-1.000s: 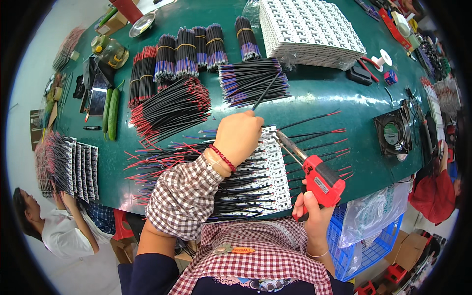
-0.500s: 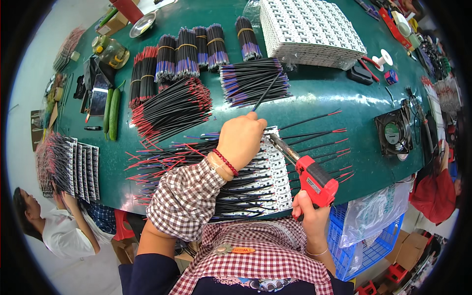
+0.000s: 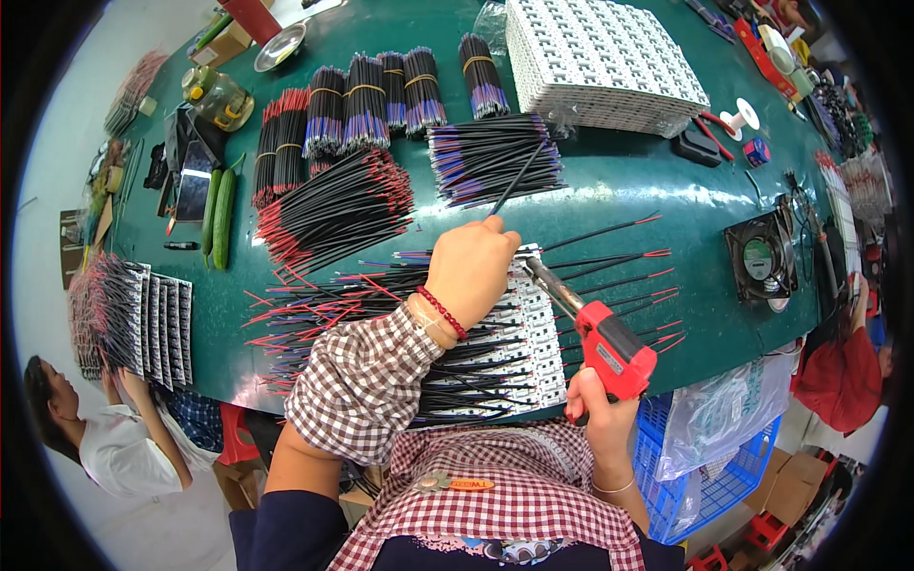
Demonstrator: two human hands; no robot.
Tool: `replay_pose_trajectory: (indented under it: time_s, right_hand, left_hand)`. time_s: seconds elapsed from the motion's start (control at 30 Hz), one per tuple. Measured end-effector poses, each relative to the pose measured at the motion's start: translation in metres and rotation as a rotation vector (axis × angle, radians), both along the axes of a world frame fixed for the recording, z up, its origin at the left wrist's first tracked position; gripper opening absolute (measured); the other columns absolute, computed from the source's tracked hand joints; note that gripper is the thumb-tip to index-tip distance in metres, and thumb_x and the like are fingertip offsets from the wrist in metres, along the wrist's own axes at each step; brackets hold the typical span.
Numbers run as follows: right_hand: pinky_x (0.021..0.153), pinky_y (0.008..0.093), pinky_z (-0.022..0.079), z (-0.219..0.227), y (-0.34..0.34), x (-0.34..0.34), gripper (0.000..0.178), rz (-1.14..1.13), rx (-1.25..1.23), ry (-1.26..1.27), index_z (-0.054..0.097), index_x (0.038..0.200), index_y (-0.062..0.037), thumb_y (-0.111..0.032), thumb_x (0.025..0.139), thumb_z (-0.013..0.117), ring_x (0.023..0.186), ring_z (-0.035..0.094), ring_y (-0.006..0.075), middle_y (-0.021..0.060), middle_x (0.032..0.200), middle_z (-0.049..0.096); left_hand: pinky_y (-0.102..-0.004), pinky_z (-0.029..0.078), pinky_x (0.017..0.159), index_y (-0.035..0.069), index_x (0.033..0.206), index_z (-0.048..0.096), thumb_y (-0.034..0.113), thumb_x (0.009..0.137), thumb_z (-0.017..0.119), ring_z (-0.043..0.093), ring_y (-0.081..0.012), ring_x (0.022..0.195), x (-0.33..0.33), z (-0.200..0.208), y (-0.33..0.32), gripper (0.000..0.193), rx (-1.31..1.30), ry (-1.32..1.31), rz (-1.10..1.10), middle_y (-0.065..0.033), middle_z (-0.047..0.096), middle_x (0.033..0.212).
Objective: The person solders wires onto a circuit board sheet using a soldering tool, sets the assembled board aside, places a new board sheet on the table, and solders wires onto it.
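My left hand is closed over the far end of a white circuit board panel, gripping a black wire that sticks up past the knuckles. In my right hand is a red and black soldering gun. Its metal tip meets the panel's far edge close to my left fingertips; the exact contact spot is too small to make out. Black wires with red ends stick out right of the panel. Many more wires fan out to its left, partly under my left forearm.
Beyond lie loose piles of red-ended wires and purple-ended wires, with banded bundles behind. A tall stack of white panels stands at the back. A black fan is at right, cucumbers at left. Another person sits left.
My left hand has shifted very slightly toward the right. The soldering gun and right hand have stayed almost in place.
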State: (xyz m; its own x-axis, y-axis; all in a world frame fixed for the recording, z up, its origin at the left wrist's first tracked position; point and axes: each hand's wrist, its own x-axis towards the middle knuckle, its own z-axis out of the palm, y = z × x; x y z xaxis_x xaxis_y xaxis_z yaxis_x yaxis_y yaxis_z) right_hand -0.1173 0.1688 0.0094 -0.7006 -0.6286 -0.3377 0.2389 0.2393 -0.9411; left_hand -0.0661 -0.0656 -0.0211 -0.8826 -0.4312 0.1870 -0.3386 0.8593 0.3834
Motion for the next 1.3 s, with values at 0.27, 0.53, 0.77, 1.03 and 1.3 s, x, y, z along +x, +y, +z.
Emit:
replay_pose_trajectory:
  time_s: [0.27, 0.53, 0.77, 1.03, 1.3]
  right_hand:
    - [0.043, 0.0247, 0.042, 0.008, 0.002, 0.002, 0.026, -0.100, -0.058, 0.007, 0.050, 0.107, 0.0047, -0.010, 0.087, 0.054, 0.044, 0.046, 0.0097, 0.0070, 0.060, 0.054]
    - [0.042, 0.0258, 0.041, 0.012, 0.011, 0.004, 0.026, -0.147, -0.097, 0.003, 0.048, 0.110, 0.0043, -0.010, 0.088, 0.051, 0.043, 0.045, 0.0113, 0.0086, 0.060, 0.053]
    - [0.044, 0.0260, 0.042, 0.016, 0.019, 0.003, 0.027, -0.167, -0.117, -0.024, 0.048, 0.112, 0.0038, -0.010, 0.088, 0.051, 0.045, 0.045, 0.0115, 0.0090, 0.063, 0.054]
    - [0.044, 0.0243, 0.041, 0.009, 0.015, 0.010, 0.027, -0.085, -0.055, -0.035, 0.049, 0.110, 0.0043, -0.011, 0.088, 0.053, 0.045, 0.047, 0.0103, 0.0068, 0.060, 0.054]
    - [0.045, 0.0243, 0.042, 0.002, 0.014, 0.010, 0.026, -0.039, -0.024, -0.033, 0.051, 0.107, 0.0047, -0.013, 0.088, 0.055, 0.046, 0.048, 0.0093, 0.0063, 0.062, 0.055]
  left_hand:
    - [-0.0420, 0.048, 0.063, 0.004, 0.072, 0.059, 0.010, 0.074, 0.064, 0.059, -0.0302, 0.073, 0.001, 0.000, 0.001, 0.008, 0.001, -0.019, -0.009, -0.0102, 0.055, 0.074]
    - [-0.0393, 0.046, 0.063, 0.000, 0.081, 0.058, 0.007, 0.081, 0.062, 0.056, -0.0295, 0.074, 0.008, 0.016, -0.011, 0.008, 0.074, 0.302, 0.002, -0.0102, 0.053, 0.078]
    - [-0.0391, 0.045, 0.062, 0.001, 0.082, 0.061, 0.007, 0.077, 0.063, 0.055, -0.0324, 0.066, 0.008, 0.022, -0.005, 0.008, 0.310, 0.189, 0.013, -0.0136, 0.053, 0.071]
    - [-0.0459, 0.044, 0.062, -0.001, 0.077, 0.060, 0.012, 0.076, 0.063, 0.057, -0.0378, 0.069, 0.010, 0.005, -0.002, 0.013, 0.247, 0.032, -0.050, -0.0171, 0.057, 0.073]
    - [-0.0456, 0.046, 0.063, 0.001, 0.075, 0.058, 0.012, 0.076, 0.061, 0.058, -0.0368, 0.071, 0.006, 0.003, 0.002, 0.011, 0.196, -0.017, 0.002, -0.0152, 0.059, 0.075]
